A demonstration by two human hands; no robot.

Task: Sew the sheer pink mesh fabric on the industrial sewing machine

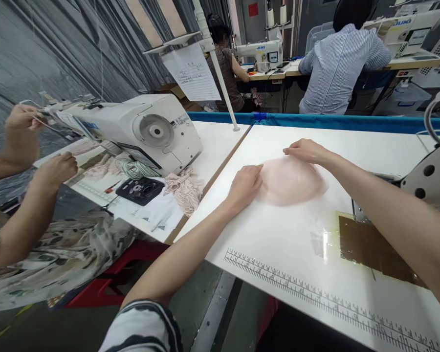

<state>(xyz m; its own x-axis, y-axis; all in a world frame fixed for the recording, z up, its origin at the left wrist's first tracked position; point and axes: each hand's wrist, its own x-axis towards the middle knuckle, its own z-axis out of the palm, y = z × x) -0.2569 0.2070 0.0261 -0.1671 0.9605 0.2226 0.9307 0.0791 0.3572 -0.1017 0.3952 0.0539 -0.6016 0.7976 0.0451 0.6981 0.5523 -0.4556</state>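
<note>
A pale pink, rounded piece of fabric lies on the white sewing table. My left hand rests on its left edge, fingers together and bent onto the cloth. At the far edge of the piece, my right hand presses down with curled fingers. Both hands touch the fabric from opposite sides.
My sewing machine stands at the right edge, and a printed ruler runs along the table front. A co-worker's hands work at a white sewing machine on the left table, with lace trim beside it. Other people sit at machines behind.
</note>
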